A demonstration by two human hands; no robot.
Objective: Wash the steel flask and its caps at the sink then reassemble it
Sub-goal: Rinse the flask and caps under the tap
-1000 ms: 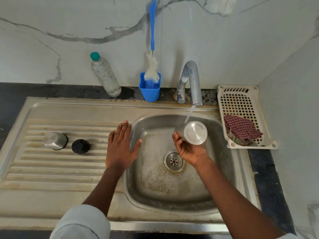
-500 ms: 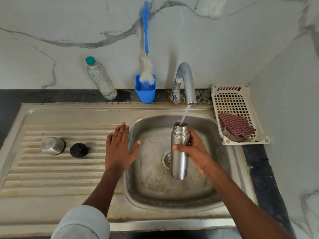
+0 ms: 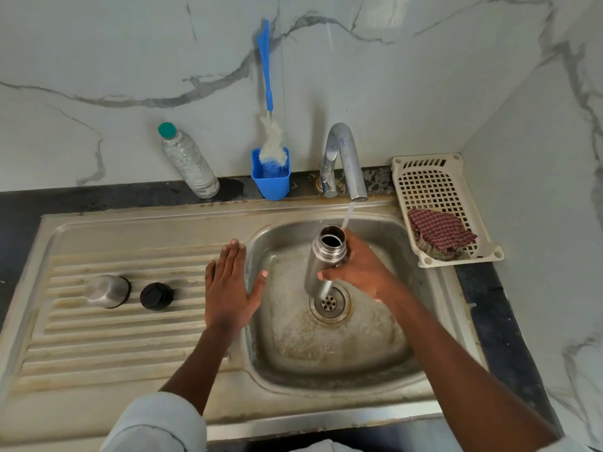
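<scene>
Right hand [image 3: 362,272] gripping steel flask [image 3: 321,259] upright, mouth open, under tap stream [image 3: 347,216] above basin drain. Left hand [image 3: 228,288] flat, fingers straight, on drainboard edge.

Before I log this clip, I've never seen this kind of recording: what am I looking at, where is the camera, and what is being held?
There is no machine here: these are a person's two bare hands, filmed by one wide-angle camera worn on the head, looking down at a steel sink. The right hand holds an open flask, mouth up, in its grip over the basin, beside the water running from the tap. The left hand rests flat on the draining board. On that board lie a steel cap and a black cap. Behind stand a bottle and a brush in a blue cup; a basket at the right holds a cloth.
</scene>
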